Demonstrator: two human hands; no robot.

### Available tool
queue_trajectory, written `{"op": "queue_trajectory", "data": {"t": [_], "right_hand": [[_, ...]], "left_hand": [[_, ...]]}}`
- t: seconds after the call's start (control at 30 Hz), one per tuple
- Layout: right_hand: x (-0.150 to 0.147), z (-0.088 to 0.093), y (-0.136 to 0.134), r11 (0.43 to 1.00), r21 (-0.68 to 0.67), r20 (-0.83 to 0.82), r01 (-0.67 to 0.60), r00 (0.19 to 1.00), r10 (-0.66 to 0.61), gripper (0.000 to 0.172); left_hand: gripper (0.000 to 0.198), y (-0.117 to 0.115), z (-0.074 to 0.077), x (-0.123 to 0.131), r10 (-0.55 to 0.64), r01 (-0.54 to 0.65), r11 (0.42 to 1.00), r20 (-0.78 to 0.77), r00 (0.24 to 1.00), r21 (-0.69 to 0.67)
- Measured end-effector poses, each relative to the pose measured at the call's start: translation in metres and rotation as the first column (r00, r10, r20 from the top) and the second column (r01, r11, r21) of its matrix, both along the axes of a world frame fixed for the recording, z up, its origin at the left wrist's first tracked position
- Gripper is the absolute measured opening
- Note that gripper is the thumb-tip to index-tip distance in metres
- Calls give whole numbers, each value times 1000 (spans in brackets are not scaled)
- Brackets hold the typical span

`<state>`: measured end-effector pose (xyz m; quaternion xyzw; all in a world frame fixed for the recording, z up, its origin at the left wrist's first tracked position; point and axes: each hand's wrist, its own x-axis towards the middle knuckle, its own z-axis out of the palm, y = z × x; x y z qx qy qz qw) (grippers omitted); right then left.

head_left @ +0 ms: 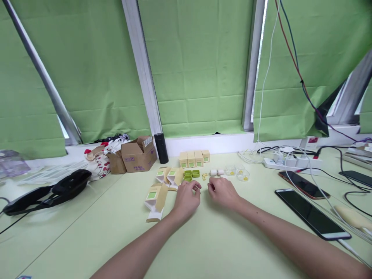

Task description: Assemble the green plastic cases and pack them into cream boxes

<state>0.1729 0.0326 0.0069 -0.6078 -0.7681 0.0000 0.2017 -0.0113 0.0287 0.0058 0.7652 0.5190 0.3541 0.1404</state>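
My left hand (187,195) rests on the pale green table, fingers loosely curled, with nothing visible in them. Just right of it, my right hand (223,190) lies with its fingers folded under, nothing showing in the grip. Ahead of the left hand sit several small green square containers (195,173) and tiny yellow pieces (204,176). Beyond the right hand are two small white rolls (213,172) and several round clear cases (243,175) with yellow inside. Opened small cartons (157,195) lie left of my left hand; closed small boxes (191,159) stand in a row behind.
A brown cardboard box (138,155) and a black cylinder (161,148) stand at the back left. Black goggles-like gear (48,193) lies far left. On the right are phones (312,213), a power strip (290,163) and tangled cables. Green blinds (197,69) cover the windows.
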Motion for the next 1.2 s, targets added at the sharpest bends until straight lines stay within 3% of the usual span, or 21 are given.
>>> {"op": "queue_trajectory", "data": {"t": [0.13,0.2,0.27,0.4,0.5,0.7,1.2], "right_hand": [[6,-13,-21,997,-75,-52,-29,998,25,18],[10,-16,-27,991,-121,-116,-56,992,42,47],[12,-17,-30,984,-161,-178,-69,983,40,57],[12,-13,-28,973,-219,-263,-68,965,8,35],[10,-9,-26,978,-204,-277,-52,961,-6,5],[6,-14,-24,993,-120,-301,-1,953,-36,22],[10,-23,-29,997,-31,-306,-64,951,51,31]], "left_hand": [[21,8,16,-11,70,-60,997,-193,979,54],[20,15,23,-18,112,-88,992,-288,951,93],[20,23,28,-25,159,-125,986,-386,909,113],[22,37,30,-34,176,-137,984,-527,832,111],[23,42,28,-34,159,-124,987,-551,820,100],[17,43,23,-29,145,-121,989,-565,812,81],[18,36,6,-25,100,-64,994,-525,845,86]]}}
